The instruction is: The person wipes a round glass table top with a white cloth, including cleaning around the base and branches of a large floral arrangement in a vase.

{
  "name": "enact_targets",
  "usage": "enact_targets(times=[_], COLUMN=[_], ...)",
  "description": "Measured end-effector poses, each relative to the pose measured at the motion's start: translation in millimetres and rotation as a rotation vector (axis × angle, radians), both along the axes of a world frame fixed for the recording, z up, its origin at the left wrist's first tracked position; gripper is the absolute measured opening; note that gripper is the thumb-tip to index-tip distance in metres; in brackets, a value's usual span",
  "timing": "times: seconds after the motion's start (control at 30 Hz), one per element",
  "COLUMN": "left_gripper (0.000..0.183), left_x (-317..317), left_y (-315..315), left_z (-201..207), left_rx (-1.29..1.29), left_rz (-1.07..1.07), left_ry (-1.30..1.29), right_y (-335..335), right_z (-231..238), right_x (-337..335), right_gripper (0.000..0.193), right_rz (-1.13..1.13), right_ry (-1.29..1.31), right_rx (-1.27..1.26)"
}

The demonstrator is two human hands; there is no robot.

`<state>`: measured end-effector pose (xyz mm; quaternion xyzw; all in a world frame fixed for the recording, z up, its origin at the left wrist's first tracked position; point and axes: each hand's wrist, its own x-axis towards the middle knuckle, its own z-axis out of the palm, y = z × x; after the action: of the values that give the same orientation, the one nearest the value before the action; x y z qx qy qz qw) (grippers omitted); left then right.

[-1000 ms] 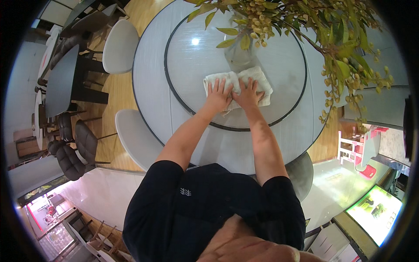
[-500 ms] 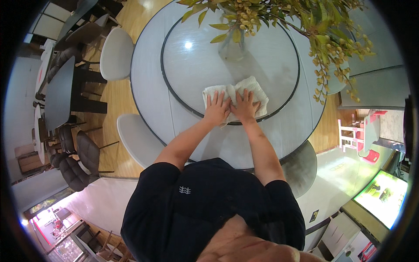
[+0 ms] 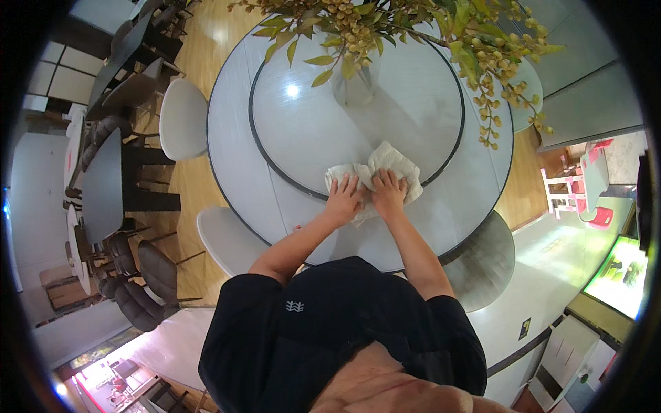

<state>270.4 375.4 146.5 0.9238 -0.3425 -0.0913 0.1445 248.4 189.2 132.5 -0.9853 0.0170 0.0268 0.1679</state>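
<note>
Left hand (image 3: 344,200) and right hand (image 3: 390,192) lie loosely spread atop a white cloth (image 3: 395,160), a vase (image 3: 354,86) of leafy branches (image 3: 468,60) standing beyond.

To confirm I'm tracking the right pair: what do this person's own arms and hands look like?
The left hand and right hand are bare and ungloved. The forearms are also uncovered, below the short sleeves of a near-black shirt with a small pale wavy-line mark on its chest.
</note>
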Motion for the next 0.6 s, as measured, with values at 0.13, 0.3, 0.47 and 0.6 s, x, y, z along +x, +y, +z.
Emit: enact_targets(times=[0.13, 0.3, 0.47, 0.6], left_gripper=[0.046, 0.031, 0.030, 0.038], left_x=[40.4, 143.0, 261.5, 344.7], left_y=[-2.3, -12.2, -27.3, -34.6], left_z=[18.7, 66.1, 142.8, 179.7], left_rx=[-0.212, -0.569, -0.853, -1.378], left_rz=[0.056, 0.299, 0.537, 0.607], left_ry=[0.128, -0.086, 0.099, 0.569], right_y=[-17.9, -38.3, -66.3, -91.4], right_z=[-5.8, 55.1, 86.8, 122.0], right_x=[10.8, 65.5, 139.2, 207.3], right_gripper=[0.042, 0.037, 0.033, 0.036], right_rz=[-0.167, -0.492, -0.634, -0.612], right_ry=[-0.140, -0.111, -0.383, -0.505], right_rx=[0.241, 0.979, 1.381, 1.359])
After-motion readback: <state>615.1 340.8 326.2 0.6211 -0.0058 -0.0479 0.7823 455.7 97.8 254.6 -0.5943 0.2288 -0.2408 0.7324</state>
